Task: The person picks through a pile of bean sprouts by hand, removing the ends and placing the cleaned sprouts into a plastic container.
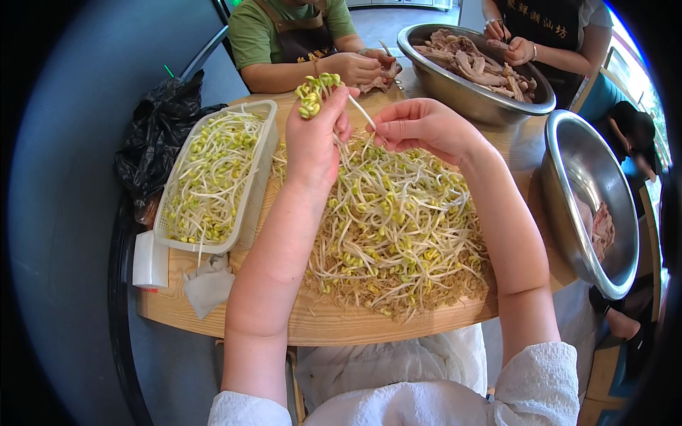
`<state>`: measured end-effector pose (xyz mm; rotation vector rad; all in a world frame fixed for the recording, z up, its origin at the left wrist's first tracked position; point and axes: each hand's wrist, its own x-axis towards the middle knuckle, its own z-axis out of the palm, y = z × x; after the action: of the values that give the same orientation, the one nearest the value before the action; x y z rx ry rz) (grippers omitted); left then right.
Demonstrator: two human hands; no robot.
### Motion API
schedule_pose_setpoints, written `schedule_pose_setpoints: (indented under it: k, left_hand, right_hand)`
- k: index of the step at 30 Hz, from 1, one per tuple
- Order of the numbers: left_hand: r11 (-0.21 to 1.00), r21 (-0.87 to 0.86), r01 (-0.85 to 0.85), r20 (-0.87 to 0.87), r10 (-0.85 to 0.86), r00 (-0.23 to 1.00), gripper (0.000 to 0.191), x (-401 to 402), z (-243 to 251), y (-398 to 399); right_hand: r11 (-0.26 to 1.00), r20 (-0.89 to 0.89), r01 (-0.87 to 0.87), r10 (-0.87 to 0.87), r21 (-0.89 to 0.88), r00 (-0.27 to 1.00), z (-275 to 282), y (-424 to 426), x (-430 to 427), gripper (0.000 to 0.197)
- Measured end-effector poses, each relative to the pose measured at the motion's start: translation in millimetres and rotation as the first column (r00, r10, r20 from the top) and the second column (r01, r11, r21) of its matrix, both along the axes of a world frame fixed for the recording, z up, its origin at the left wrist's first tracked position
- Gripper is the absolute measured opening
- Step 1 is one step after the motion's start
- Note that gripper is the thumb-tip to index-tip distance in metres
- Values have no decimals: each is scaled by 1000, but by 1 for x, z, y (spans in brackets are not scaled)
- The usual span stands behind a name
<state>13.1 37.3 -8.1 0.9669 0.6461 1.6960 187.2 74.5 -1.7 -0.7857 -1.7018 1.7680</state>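
In my left hand (314, 141) is a small bunch of soybean sprouts (315, 95), their yellow-green heads poking out above the thumb. Between the thumb and fingers of my right hand (413, 128) I pinch the lower end of one white sprout stem (363, 112), which stretches across from the left hand. Both hands are raised over a large heap of soybean sprouts (399, 213) on the wooden table. Brown thread-like root ends (341, 290) lie around the heap's near edge. Left of it, a white plastic basket (270, 114) is full of sprouts.
Across the table, one person's hands (367, 69) handle meat; another person's hands (514, 48) work over a steel basin (442, 80) of meat pieces. A second steel basin (602, 154) stands at the right edge. Black plastic bag (160, 128), white box (150, 261) and crumpled tissue (209, 290) are at left.
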Motion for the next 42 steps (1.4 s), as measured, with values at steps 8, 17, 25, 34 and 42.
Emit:
schedule_pose_setpoints:
  k: [8, 17, 25, 34, 42]
  left_hand:
    - [998, 54, -11, -18, 12, 1000, 8, 4, -3, 0]
    - [998, 52, 42, 131, -49, 990, 13, -13, 1, 3]
    - [980, -87, 176, 243, -151, 958, 16, -18, -7, 10]
    - [976, -24, 216, 323, -197, 926, 8, -20, -2, 10]
    - [955, -117, 272, 188, -247, 950, 10, -12, 0, 2]
  right_hand:
    - [997, 58, 15, -20, 76, 998, -2, -1, -3, 13]
    - [731, 506, -79, -387, 678, 771, -16, 6, 2, 12]
    - [603, 535, -305, -246, 737, 808, -35, -3, -18, 15]
    - [671, 350, -65, -299, 738, 888, 13, -16, -7, 9]
    - [755, -27, 214, -251, 619, 968, 24, -20, -2, 9]
